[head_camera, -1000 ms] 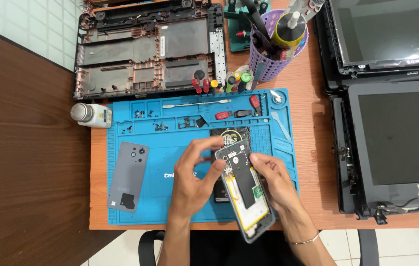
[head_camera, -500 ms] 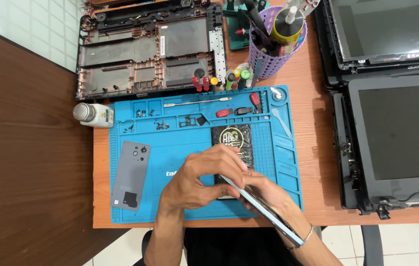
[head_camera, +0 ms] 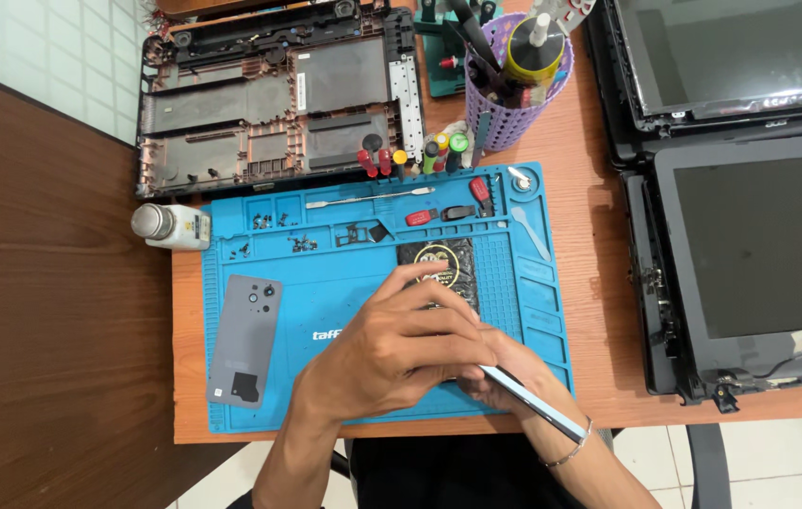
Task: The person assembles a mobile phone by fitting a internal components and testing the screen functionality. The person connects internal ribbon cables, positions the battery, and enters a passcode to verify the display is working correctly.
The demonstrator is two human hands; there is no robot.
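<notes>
Since the earlier frame, I note the thin, edge-on smartphone body (head_camera: 531, 401) has turned from face-up to edge-on; left hand (head_camera: 396, 353) curls over it, right hand (head_camera: 514, 372) grips below, probably closed, above the blue silicone repair mat (head_camera: 326, 283).

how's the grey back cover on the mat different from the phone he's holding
The grey back cover lies flat on the blue mat, untouched; the phone is held edge-on above the mat's near edge between the left hand and right hand. The cover shows its whole broad face with camera holes; the phone shows only a thin pale edge. Both look long, slim and alike in size.
</notes>
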